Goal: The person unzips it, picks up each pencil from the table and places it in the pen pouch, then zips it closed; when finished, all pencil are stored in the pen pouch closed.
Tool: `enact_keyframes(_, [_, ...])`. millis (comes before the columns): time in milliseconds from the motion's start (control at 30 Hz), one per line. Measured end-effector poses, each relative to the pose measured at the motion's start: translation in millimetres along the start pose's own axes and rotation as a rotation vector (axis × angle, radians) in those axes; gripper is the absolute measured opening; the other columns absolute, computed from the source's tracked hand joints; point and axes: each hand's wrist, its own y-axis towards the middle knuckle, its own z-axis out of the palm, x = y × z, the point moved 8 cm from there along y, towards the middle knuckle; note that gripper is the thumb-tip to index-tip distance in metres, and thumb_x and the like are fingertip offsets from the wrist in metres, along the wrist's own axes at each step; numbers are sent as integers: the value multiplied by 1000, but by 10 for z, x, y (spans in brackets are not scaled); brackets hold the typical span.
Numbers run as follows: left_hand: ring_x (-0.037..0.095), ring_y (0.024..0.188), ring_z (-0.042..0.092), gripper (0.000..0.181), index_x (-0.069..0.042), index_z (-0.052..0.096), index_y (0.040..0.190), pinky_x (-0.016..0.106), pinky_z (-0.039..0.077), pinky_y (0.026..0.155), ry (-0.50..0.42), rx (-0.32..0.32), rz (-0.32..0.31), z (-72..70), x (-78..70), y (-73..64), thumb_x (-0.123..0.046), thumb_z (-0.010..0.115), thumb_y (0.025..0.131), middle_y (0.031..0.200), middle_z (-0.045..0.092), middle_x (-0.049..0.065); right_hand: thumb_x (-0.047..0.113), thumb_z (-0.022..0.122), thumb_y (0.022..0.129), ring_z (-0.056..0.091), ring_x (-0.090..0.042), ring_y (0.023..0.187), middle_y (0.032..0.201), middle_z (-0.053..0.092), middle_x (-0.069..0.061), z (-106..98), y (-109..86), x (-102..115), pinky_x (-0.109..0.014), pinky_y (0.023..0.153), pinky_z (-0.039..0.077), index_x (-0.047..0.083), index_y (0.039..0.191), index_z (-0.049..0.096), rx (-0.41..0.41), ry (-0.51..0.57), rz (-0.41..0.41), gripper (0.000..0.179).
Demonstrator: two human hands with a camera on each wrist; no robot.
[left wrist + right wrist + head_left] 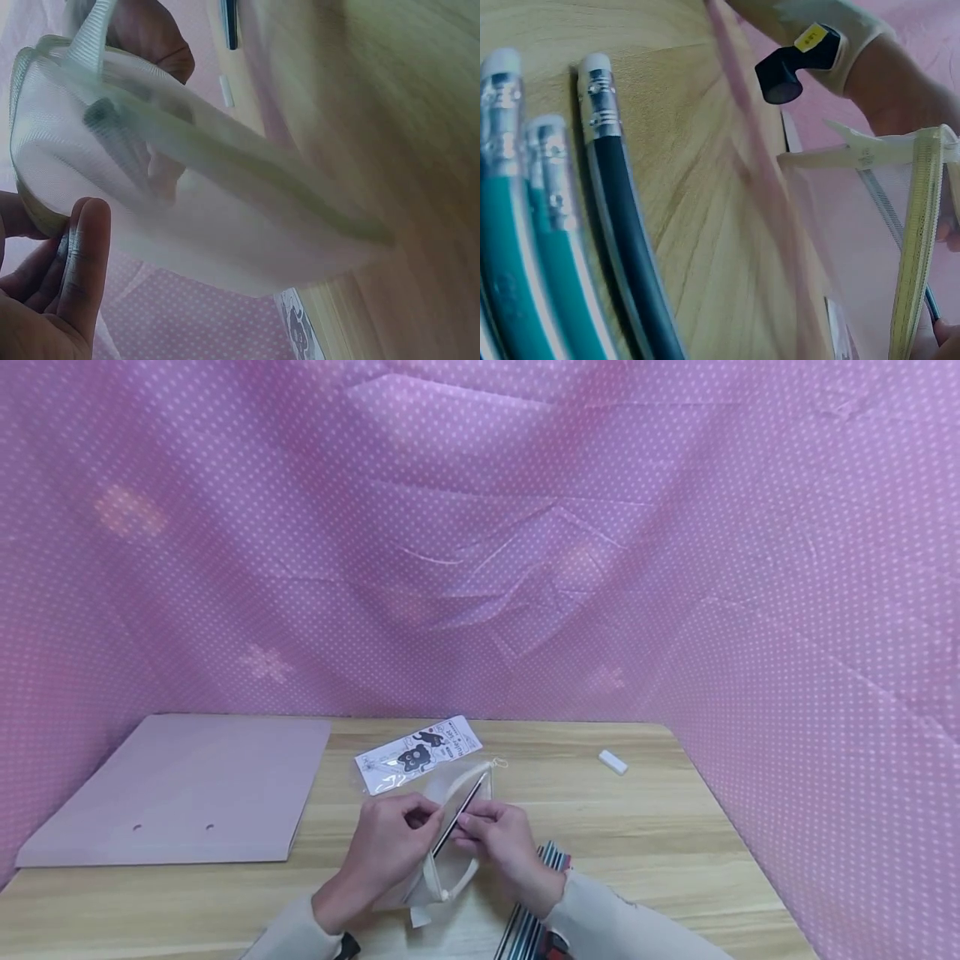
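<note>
Low over the table [660, 860], two hands are holding a mesh pouch [452, 870] between them; the left hand [397, 835] is pinching its rim, fingertips closed on the edge, and the mouth is gaping – a grip that is probably serving to spread the opening and steady the limp mesh. Opposite, the right hand [501, 839] is pinching a dark pencil [459, 818] between thumb and fingers, with no gap showing; whether it is also gripping the rim, I cannot tell. Between the two hands, the pencil is lying aslant along the mouth, its lower end dipping inside the pouch – the mesh is veiling part of it in the left wrist view. By the right wrist, more pencils [551, 857] are lying side by side, likely placed there for easy reach; just beyond the pouch the ruler set [417, 756] is lying flat, while the eraser [613, 762] and the folder [187, 785] are resting well apart, seemingly leaving the middle to the hands.
</note>
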Motion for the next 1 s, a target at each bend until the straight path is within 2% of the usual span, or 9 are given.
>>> enact_keyframes(133, [-8, 58, 58, 12, -15, 77, 78, 11, 51, 52, -1, 10, -11, 3, 13, -7, -4, 81, 78, 68, 74, -5, -1, 66, 93, 75, -11, 73, 92, 79, -16, 18, 19, -32, -25, 74, 63, -13, 118, 64, -1, -8, 8, 27])
enact_keyframes(300, [-8, 58, 57, 12, -16, 77, 79, 13, 51, 52, 11, 20, -39, 6, 46, -3, -5, 82, 78, 69, 74, -6, -3, 61, 96, 77, -14, 81, 107, 75, -26, 59, 8, -15, -28, 79, 63, -13, 127, 60, 20, -8, -26, 33])
enact_keyframes(633, [-8, 58, 57, 10, -13, 78, 78, 13, 51, 53, 49, 13, -37, -21, 54, 25, -4, 82, 76, 69, 74, -4, 5, 58, 100, 78, -20, 94, 113, 73, -26, 71, -30, 16, -28, 82, 62, -12, 130, 57, 44, -63, -37, 36])
enact_keyframes(767, [-7, 57, 58, 9, -12, 78, 78, 14, 52, 54, 48, 22, -73, -21, 73, 31, -4, 83, 76, 68, 74, -4, 6, 59, 99, 78, -20, 96, 113, 73, -27, 64, -34, 34, -27, 86, 61, -13, 130, 57, 55, -29, -38, 36])
enact_keyframes(1000, [-4, 58, 60, 7, -11, 78, 79, 14, 53, 56, 60, 36, -101, -18, 92, 32, -5, 83, 78, 68, 74, -4, 5, 60, 98, 77, -20, 98, 112, 73, -27, 67, -50, 69, -26, 89, 60, -16, 130, 55, 65, 18, -42, 38])
